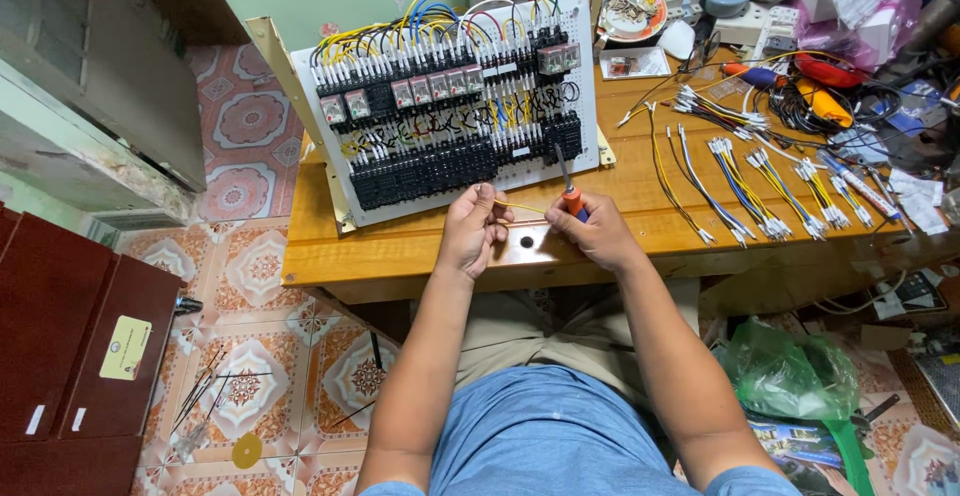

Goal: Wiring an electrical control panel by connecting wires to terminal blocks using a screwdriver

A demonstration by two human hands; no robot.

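Hands [535,226] before wired panel [450,106]

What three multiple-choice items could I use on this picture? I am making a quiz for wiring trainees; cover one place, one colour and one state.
1. Where does the control panel stand?
A. On the floor
B. On the wooden table, leaning back
C. On the red cabinet

2. What colour is the wire between the hands?
A. Yellow
B. Green
C. White

3. What does the right hand hold?
A. Nothing
B. A plate
C. An orange-handled screwdriver

Answers:
1 B, its base rests on the tabletop.
2 A, a yellow strand runs from the left hand to the right.
3 C, the shaft points up toward the panel.
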